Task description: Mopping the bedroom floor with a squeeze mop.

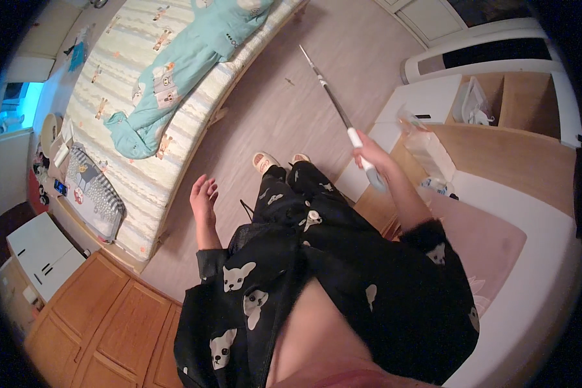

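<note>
My right hand [374, 154] is closed around the white grip of a slim telescopic pole [336, 104]. A grey curved end shows below my fist. The pole's dark shaft narrows to a light, thin tip pointing away over the floor. Nothing is in my left hand [204, 196], which is raised with its fingers loosely curled and somewhat apart. Beyond that hand is a bed with a striped, animal-print cover [121, 63]. Teal printed bedding [174, 92], loosely bunched, lies along it.
A grey patterned pillow [91, 186] lies at the bed's near end, with a phone [60, 187] beside it. To my right, a white desk [528, 262] bears a pink mat [490, 233] and a pack of tissues [429, 150]. Wooden cabinet doors [121, 325] stand lower left.
</note>
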The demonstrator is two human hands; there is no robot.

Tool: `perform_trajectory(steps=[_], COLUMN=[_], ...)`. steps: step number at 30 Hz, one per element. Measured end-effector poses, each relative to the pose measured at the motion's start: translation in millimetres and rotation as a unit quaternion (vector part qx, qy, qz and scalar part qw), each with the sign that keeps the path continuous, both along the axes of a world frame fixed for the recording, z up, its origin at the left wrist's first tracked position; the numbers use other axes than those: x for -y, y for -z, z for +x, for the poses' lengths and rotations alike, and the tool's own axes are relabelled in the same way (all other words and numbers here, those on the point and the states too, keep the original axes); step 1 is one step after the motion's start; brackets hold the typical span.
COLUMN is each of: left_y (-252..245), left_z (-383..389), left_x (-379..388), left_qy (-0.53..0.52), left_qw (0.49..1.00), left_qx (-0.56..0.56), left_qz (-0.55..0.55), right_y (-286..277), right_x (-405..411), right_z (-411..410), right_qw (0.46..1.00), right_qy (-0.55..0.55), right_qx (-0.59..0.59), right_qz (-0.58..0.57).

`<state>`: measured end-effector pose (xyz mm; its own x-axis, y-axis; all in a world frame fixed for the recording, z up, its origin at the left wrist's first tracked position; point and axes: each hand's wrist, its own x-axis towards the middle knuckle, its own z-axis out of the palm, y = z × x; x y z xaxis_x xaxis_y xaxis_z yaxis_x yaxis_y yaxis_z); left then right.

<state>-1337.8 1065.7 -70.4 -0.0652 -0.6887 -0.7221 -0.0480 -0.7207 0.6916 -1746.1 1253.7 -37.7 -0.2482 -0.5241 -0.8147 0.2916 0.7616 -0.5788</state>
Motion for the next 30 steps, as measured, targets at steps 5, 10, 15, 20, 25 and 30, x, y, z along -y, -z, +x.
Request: perform_trajectory(steps=[5,10,15,20,25,30], left_y=[-10.9,-16.5,-22.7,-23.9,-26.2,-39.6], left_z=[16.7,8.8,-34.9,-71.2,-75.9,-76.3], left_x=[-30.2,-61.1,-68.3,-66.0,-76.1,-97.3], left_qy=[-0.063,-0.059,-0.024,0.032,0.016,-0.012], left_qw=[0.998,0.996,0.998,0.999,0.999,0.999], left_qx=[0.029,0.062,0.049,0.020,0.027,0.032], left_qz=[-0.004,0.030,0.019,-0.008,-0.026,-0.037], right_y=[59.8,102.1,76.3,98.3,-9.0,-9.8], right_x=[41.5,-24.3,-122.3,-232.8,-216.0,-228.5], right_z=[-41.1,-9.2,21.9,20.9,-22.0,-47.0], right_qw=[0.999,0.944,0.905,0.945,0.984,0.997], right_qy=[-0.045,-0.283,-0.388,-0.300,-0.171,-0.042], right_qx=[0.014,-0.126,-0.111,-0.042,-0.043,0.009], right_qz=[0.012,0.117,0.136,0.121,0.024,0.057])
